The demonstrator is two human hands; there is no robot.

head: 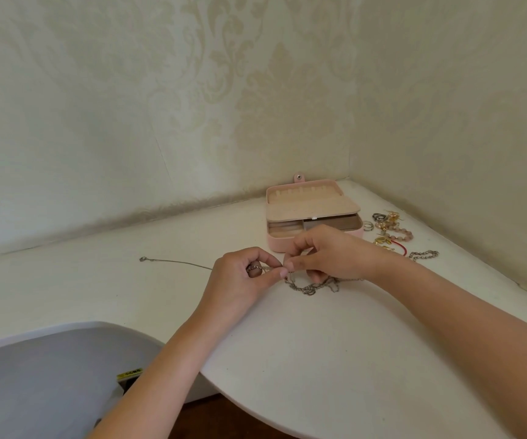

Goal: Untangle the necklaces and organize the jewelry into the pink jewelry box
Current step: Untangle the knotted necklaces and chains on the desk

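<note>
**Both hands pinch the tangled chains at the table's middle**

The left hand (243, 274) has thumb and forefinger closed on a bunched section of the tangled necklaces (311, 285), with the other fingers curled in over a small dark piece I cannot identify. The right hand (328, 255) meets it thumb-tip to thumb-tip, its thumb and forefinger nipped on the same strand; the remaining fingers are bent down over the tangle and hide part of it. How many chains make up the knot is too fine to tell.

From the left hand one thin silver chain (176, 263) runs out toward 9 o'clock, lying nearly straight along the white table (287, 359) and ending in a small clasp. The rest of the tangle sags in a loose loop under the right hand, its long axis running 9 to 3 o'clock.

At 12 o'clock from the hands, just behind the right knuckles, sits the pink jewelry box (313, 217), lid open and leaning back toward the wall; the right hand covers part of its front edge. At 2 o'clock lies a heap of loose jewelry (389, 231): rings, gold pieces, a beaded strand, a red cord, and a chunky silver bracelet (423, 255). A grey chair seat (50, 381) is cut off at 7 o'clock.
</note>
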